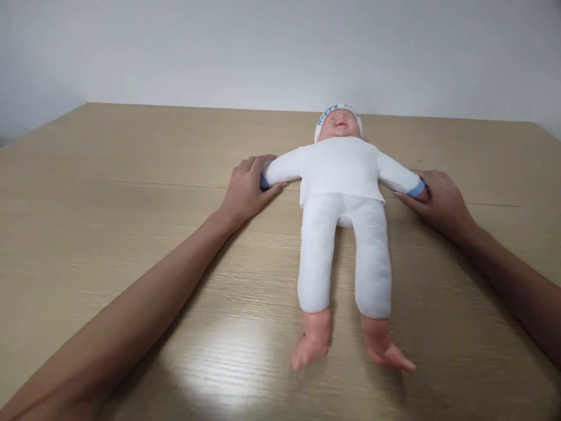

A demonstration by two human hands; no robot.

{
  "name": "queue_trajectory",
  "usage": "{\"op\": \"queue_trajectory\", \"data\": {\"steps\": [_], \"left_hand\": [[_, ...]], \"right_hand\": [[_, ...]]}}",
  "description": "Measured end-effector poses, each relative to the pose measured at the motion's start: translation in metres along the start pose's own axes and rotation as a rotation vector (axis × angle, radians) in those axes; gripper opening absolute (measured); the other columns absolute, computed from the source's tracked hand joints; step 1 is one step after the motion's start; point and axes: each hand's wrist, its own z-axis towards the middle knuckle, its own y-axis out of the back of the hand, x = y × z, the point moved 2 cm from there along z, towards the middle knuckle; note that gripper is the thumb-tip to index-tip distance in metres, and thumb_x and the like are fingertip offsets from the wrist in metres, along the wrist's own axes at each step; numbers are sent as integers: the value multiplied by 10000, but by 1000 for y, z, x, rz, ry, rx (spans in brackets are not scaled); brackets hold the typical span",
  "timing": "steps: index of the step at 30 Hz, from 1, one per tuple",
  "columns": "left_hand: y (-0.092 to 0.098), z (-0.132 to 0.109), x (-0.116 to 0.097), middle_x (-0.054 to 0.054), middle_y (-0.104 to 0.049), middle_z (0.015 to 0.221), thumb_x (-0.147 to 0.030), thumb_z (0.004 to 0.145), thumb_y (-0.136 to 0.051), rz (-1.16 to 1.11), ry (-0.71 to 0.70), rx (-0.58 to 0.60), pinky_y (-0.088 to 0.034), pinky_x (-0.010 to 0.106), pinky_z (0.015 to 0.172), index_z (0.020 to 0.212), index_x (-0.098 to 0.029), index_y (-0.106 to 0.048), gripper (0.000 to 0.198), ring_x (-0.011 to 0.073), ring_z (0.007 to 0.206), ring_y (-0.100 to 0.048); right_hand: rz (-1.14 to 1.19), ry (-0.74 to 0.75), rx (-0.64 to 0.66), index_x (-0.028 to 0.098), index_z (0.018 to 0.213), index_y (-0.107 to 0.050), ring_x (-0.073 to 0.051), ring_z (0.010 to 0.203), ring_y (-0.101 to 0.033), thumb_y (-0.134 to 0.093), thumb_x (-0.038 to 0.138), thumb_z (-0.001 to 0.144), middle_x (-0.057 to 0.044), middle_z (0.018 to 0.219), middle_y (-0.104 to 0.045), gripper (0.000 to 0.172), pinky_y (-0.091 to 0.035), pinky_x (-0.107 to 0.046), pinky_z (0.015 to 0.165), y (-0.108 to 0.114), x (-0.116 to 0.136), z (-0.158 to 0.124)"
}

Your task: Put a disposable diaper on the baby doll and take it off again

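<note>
A baby doll [340, 169] lies on its back, its head away from me and its bare feet toward me. It wears a white top, white trousers and a white cap [323, 120] with blue lettering. Both its arms are stretched out sideways. My left hand [252, 184] is closed around the end of the doll's arm on the left, at the blue cuff. On the other side, my right hand [440, 199] grips the arm's end by its blue cuff [417, 188]. The doll's own hands are mostly hidden in my grasp.
The doll rests on a wide wooden table [131, 234] with a thin seam running across it. Behind the table's far edge rises a plain pale wall [219, 52]. Light reflects off the near part of the tabletop.
</note>
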Motion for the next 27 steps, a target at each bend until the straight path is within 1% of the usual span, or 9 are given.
{"op": "queue_trajectory", "data": {"steps": [3, 7, 12, 16, 18, 21, 24, 26, 27], "left_hand": [[2, -4, 15, 153, -738, 1342, -743, 1027, -603, -29, 12, 25, -495, 527, 1072, 1447, -212, -656, 679, 385, 1197, -636], [-1, 2, 22, 132, -770, 1333, -733, 1025, -625, -29, 38, 28, -473, 530, 1086, 1449, -230, -690, 661, 386, 1189, -624], [0, 1, 15, 144, -744, 1397, -648, 1023, -658, -40, 80, 38, -436, 537, 1137, 1503, -248, -669, 625, 394, 1268, -607], [11, -12, -3, 216, -612, 1578, -584, 992, -683, -10, 146, -21, -396, 570, 1205, 1595, -181, -572, 734, 429, 1436, -520], [24, -29, -30, 219, -600, 1591, -534, 1012, -646, -55, 160, -89, -388, 578, 1237, 1572, -174, -575, 669, 410, 1466, -515], [60, -75, -102, 155, -701, 1460, -431, 1093, -519, -289, 93, -241, -439, 561, 1244, 1437, -240, -655, 417, 334, 1405, -606], [108, -152, -189, 76, -731, 1413, -427, 1122, -481, -602, 81, -377, -536, 580, 1193, 1525, -385, -585, 418, 309, 1329, -678], [142, -211, -237, 49, -748, 1388, -488, 1109, -356, -760, 117, -498, -597, 626, 1113, 1634, -514, -471, 538, 334, 1317, -695], [156, -239, -257, 41, -773, 1347, -550, 1058, -392, -797, 164, -485, -609, 666, 1078, 1677, -554, -406, 619, 365, 1334, -691]], "right_hand": [[4, 10, 26, 196, 1282, -741, -388, 1068, -695, -512, 734, 1040, -213, 1150, -778, 633, -533, -533, 985, 1, -10, -3], [40, 15, 36, 233, 1342, -714, -420, 1153, -686, -507, 669, 1048, -206, 1244, -769, 566, -528, -571, 1041, -7, -13, 7], [93, 25, 20, 239, 1405, -684, -423, 1200, -681, -568, 607, 972, -178, 1300, -773, 579, -516, -614, 1095, -13, -14, 7], [33, -1, -131, 165, 1510, -614, -471, 1359, -604, -618, 555, 921, -245, 1489, -677, 706, -468, -664, 1156, -4, 8, -10], [32, 8, -183, 168, 1535, -592, -471, 1396, -584, -625, 518, 935, -245, 1526, -650, 695, -453, -675, 1174, 7, 33, -27], [101, 44, -221, 209, 1546, -583, -439, 1387, -620, -548, 457, 1020, -210, 1488, -680, 583, -458, -686, 1178, 36, 82, -71], [244, 145, -212, 339, 1571, -559, -394, 1349, -678, -579, 369, 1039, -139, 1436, -729, 533, -514, -665, 1150, 73, 139, -141], [372, 258, -238, 451, 1586, -530, -376, 1192, -750, -638, 319, 992, -83, 1289, -789, 618, -595, -655, 1029, 92, 180, -196], [458, 339, -232, 486, 1558, -554, -368, 1053, -779, -650, 346, 968, -57, 1175, -810, 614, -634, -641, 909, 97, 202, -222]]}}
